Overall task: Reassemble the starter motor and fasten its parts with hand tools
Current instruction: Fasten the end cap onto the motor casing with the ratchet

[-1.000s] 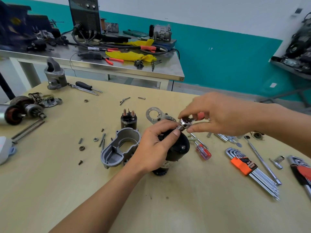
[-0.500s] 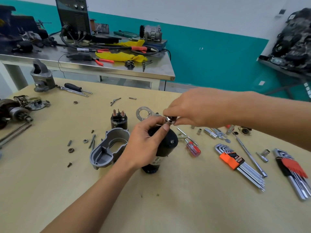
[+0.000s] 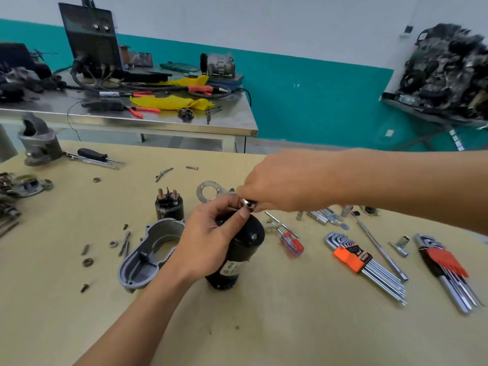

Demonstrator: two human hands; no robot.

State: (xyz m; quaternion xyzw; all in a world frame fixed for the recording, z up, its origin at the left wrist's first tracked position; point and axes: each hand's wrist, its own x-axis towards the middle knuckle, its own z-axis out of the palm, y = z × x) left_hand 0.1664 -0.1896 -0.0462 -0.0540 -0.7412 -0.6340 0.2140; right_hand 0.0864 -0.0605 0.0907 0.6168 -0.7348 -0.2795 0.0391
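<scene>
Above the upright motor housing [image 3: 237, 249], gripped by the left hand [image 3: 208, 241], the right hand [image 3: 287, 180] pinches a small shiny fitting [image 3: 249, 203] between its fingers. A slip could drop it among loose screws [image 3: 126, 240] on the tabletop [image 3: 264, 326].

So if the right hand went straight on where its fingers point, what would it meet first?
Most likely the left hand, whose fingertips also hold the small metal part that the right hand pinches; depth is hard to judge.

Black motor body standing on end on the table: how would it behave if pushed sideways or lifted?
Black motor body stands on end, taller than wide, so a sideways push would probably topple it. Being cylindrical, it would likely roll once down. It looks rigid and probably heavy for its size.
</scene>
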